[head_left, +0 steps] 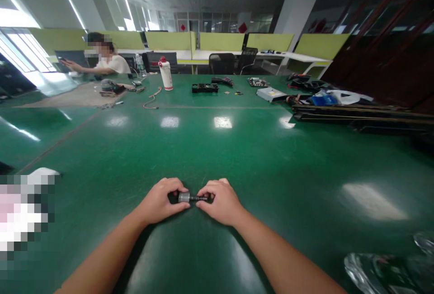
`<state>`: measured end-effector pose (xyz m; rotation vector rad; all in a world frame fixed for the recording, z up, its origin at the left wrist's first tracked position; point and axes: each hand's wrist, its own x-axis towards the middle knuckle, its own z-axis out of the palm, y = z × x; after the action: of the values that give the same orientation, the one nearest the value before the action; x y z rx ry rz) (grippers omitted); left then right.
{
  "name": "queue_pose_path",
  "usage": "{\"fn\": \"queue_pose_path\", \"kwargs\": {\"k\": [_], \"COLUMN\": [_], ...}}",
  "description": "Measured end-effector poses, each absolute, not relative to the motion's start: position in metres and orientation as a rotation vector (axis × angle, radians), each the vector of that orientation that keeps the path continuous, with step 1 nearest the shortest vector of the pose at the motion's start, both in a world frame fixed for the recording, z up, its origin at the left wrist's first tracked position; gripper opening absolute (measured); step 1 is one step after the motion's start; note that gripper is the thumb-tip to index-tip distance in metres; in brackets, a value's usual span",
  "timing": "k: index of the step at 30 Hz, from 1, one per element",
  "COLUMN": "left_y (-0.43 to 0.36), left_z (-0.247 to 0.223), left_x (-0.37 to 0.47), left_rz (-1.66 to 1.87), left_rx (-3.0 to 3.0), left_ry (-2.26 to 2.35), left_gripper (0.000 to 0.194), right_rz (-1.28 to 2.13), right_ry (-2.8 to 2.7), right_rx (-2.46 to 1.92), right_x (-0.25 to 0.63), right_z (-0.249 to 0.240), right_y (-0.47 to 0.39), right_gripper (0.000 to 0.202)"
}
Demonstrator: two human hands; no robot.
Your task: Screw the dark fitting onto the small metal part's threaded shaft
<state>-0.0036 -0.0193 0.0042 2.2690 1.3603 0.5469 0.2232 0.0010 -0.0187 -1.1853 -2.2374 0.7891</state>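
Just above the green table (217, 149), near its front edge, a small silver cylinder (184, 197) with a thin dark shaft (194, 198) lies crosswise between my hands. My left hand (163, 201) is closed round the cylinder, thumb in front and fingers behind. At the other end, my right hand (220, 201) pinches the dark shaft between thumb and fingertips. Cylinder and shaft line up as one piece; whether they are joined or two parts I cannot tell. The outer ends are partly covered by my fingers.
A clear plastic bottle (379, 271) lies at the front right. Farther off stand a white bottle with a red lid (166, 74), a black tray-like part (205, 88) and a silver box (271, 94). Long dark bars (359, 114) lie right. A person (108, 59) sits back left.
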Motion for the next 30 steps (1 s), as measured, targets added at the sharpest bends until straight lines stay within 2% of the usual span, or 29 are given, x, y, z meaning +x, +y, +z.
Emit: {"fn": "queue_pose_path", "kwargs": {"k": [30], "left_y": [-0.013], "left_z": [-0.001], "left_x": [-0.009], "left_rz": [0.532], "left_rx": [2.196], "left_ry": [1.314], "left_gripper": [0.023], "right_rz": [0.709], "right_ry": [-2.169], "right_rx": [-1.109], "right_x": [0.234], "right_z": [-0.025], "right_y": [-0.003], "right_gripper": [0.014]}}
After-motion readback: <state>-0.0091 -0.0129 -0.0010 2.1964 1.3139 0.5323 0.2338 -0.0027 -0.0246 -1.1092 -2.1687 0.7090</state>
